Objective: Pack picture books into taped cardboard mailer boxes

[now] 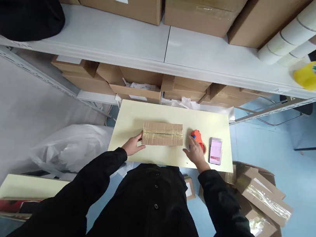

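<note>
A flat cardboard box (163, 133), taped along its middle seam, lies on a small pale yellow table (135, 115). My left hand (134, 144) rests against the box's near left corner with fingers bent on its edge. My right hand (196, 151) is closed around an orange tape dispenser (197, 137) that sits on the table just right of the box. A small pink and white item (215, 150) lies flat to the right of the dispenser.
White shelving (167, 49) behind the table carries large cardboard boxes (204, 7), tape rolls (292, 39) and a yellow tape roll (314, 75). Taped boxes (260, 205) are piled on the blue floor at right. A white plastic bag (73, 146) lies at left.
</note>
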`<state>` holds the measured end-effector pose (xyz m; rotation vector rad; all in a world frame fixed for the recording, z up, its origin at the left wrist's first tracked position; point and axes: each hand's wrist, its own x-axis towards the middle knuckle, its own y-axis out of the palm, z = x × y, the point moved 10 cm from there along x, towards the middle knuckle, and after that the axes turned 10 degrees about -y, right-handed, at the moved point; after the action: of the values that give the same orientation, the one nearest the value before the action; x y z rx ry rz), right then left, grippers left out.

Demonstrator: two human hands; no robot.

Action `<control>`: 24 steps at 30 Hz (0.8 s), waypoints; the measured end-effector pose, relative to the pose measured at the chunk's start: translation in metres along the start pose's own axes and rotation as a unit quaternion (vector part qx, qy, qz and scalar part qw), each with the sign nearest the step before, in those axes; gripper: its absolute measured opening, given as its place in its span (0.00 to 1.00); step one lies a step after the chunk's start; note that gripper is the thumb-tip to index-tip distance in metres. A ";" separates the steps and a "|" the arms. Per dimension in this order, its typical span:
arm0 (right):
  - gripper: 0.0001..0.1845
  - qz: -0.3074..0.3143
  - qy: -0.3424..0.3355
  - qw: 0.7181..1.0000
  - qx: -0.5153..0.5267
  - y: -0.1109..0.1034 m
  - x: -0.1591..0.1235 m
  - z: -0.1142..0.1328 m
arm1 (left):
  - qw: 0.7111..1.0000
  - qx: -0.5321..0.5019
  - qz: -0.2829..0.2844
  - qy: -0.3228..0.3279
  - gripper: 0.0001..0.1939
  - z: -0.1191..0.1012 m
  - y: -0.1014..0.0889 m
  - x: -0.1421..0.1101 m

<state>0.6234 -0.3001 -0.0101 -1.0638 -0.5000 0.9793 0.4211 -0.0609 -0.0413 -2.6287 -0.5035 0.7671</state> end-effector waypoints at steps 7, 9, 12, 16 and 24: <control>0.38 -0.019 -0.020 0.960 0.277 0.015 0.022 0.024 | 1.000 -0.020 -0.019 -0.004 0.38 -0.008 -0.004 0.001; 0.35 -0.011 -0.004 0.950 0.312 0.010 0.026 0.024 | 0.999 -0.037 -0.025 -0.004 0.35 -0.013 -0.012 0.002; 0.27 0.000 0.027 0.948 0.319 -0.001 0.033 0.024 | 0.999 -0.016 -0.040 -0.010 0.27 -0.020 -0.024 0.004; 0.22 -0.004 0.080 0.962 0.262 0.000 0.043 0.023 | 0.993 0.085 -0.065 -0.050 0.22 -0.020 -0.028 0.011; 0.21 0.007 0.120 0.929 0.349 0.040 0.046 0.023 | 0.975 0.145 -0.077 -0.153 0.22 0.007 -0.031 0.027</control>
<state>0.6118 -0.2436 -0.0407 -0.5253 0.0717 0.9194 0.4317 -0.0205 -0.0455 -2.1878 -0.6166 1.1092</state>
